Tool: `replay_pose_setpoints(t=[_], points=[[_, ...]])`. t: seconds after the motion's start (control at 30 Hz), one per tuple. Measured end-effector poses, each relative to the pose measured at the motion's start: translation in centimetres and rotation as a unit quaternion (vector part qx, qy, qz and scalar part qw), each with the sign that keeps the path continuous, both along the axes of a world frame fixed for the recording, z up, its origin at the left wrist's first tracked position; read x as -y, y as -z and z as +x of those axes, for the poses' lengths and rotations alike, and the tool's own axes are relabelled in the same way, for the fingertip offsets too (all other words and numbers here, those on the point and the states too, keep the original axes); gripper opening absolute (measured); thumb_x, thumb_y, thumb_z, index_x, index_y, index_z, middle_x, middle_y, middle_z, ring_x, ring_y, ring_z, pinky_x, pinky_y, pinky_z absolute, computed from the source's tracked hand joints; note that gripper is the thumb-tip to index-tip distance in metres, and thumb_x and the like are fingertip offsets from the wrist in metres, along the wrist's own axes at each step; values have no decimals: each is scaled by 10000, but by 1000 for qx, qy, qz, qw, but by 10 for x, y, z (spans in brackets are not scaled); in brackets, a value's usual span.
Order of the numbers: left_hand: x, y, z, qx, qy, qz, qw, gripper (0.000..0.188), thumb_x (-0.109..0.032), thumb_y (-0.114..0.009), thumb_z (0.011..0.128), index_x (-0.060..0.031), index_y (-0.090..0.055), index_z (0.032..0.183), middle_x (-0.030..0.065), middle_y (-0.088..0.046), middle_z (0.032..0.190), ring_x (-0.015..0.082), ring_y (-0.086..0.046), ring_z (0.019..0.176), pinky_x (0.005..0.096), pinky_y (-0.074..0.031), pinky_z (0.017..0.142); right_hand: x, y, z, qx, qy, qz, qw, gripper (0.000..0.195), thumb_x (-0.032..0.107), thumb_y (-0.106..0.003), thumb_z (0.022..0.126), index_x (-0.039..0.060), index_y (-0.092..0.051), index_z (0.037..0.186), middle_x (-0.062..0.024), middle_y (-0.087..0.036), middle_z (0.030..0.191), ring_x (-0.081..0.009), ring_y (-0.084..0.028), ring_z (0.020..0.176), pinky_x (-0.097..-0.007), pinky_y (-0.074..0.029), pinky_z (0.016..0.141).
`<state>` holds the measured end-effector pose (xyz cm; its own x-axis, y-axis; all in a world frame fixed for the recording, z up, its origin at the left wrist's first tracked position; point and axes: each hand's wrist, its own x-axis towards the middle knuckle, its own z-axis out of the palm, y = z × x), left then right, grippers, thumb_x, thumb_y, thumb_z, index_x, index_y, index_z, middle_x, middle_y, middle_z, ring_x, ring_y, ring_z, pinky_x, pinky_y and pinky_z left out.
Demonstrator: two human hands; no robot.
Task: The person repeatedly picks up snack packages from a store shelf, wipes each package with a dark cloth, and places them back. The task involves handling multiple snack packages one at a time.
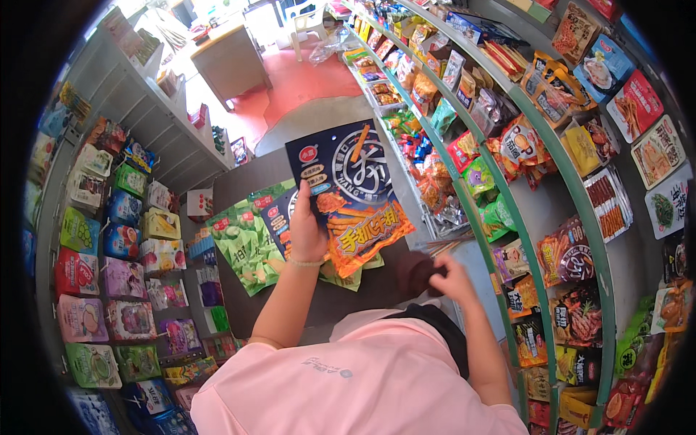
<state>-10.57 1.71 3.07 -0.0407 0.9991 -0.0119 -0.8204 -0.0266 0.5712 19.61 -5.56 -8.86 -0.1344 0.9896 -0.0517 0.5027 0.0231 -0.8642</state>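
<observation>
My left hand [309, 231] grips the left edge of a dark blue and orange snack packet [367, 217], its printed front turned up towards me. Behind my fingers, part of a similar blue packet [276, 215] shows. My right hand [452, 278] pinches a dark maroon cloth [417, 272], blurred, beside the table's right edge. Several green snack packets [244, 247] lie on the dark brown tabletop [353, 304], partly covered by the blue ones and by my left forearm.
Shelves with green edge strips [503, 190] and many snack packets curve along my right. Hanging snack bags [125, 244] fill a rack on the left. Farther off stand a wooden desk [231, 68] and a white plastic chair [305, 24] on red flooring [312, 73].
</observation>
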Motion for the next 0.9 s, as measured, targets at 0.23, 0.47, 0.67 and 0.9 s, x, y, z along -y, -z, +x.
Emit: replay_pose_setpoints(t=[0.23, 0.47, 0.67, 0.9], points=[[-7, -5, 76, 6, 80, 27, 996, 381, -313, -378, 984, -29, -477, 1218, 85, -582, 1174, 214, -568, 1062, 363, -437, 939, -5, -156, -24, -169, 80, 220, 958, 507, -61, -512, 728, 47, -425, 1216, -80, -484, 1112, -166, -534, 1030, -302, -458, 868], [12, 8, 121, -38, 201, 78, 976, 489, -354, -368, 974, -129, -301, 1403, 82, -326, 1436, 219, -331, 1315, 376, -275, 1087, -51, -165, -75, 169, 61, 374, 910, 519, 237, -607, 813, 97, -427, 1280, -217, -270, 1425, -410, -259, 1312, -574, -134, 1061], [27, -5, 116, 27, 211, 50, 976, 447, -378, -338, 988, -62, -424, 1293, 103, -538, 1243, 223, -535, 1123, 388, -415, 978, -127, -117, -5, 56, 192, 189, 962, 256, 106, -492, 877, -31, -494, 1094, -221, -558, 1063, -356, -542, 1023, -384, -419, 896], [9, -11, 97, 44, 203, 20, 978, 462, -391, -341, 984, -53, -426, 1287, 114, -536, 1246, 263, -533, 1129, 431, -414, 980, -97, -169, 14, -311, 175, 271, 894, 352, 89, -422, 950, 55, -393, 1299, -91, -474, 1286, -191, -500, 1146, -327, -428, 946]])
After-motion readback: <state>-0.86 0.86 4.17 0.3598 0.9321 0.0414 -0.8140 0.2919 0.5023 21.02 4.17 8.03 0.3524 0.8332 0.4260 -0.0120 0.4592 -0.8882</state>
